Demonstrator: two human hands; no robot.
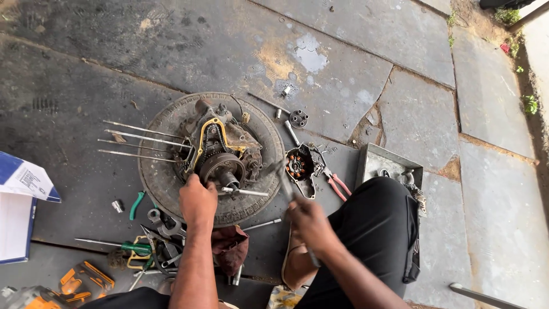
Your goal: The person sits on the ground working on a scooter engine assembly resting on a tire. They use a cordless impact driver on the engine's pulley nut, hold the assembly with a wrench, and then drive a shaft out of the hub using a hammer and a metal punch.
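Where the dark stone floor spreads out to the far side, an oily mat covers its near left part, and on that mat lies a worn round disc that carries the engine block. The block sits at the middle of the scene, with its chain and a yellow guide showing, four long studs sticking out to the left and a round drum on its near face.

To the right of the disc lies a cover with copper coils, just beside red-handled pliers, and further right stands a grey metal tray. A blue and white carton sits at the left edge. Spanners and a green screwdriver lie in a heap on the near left, beside a reddish rag.

The left hand rests closed against the near edge of the block, just below the drum; what its fingers clasp cannot be told. The right hand is clamped on a blurred metal tool raised between block and coil cover.

A stray swing could catch the left hand's knuckles or the coils, since both lie so near the tool. The small loose bolts on the far floor could roll off and be lost.
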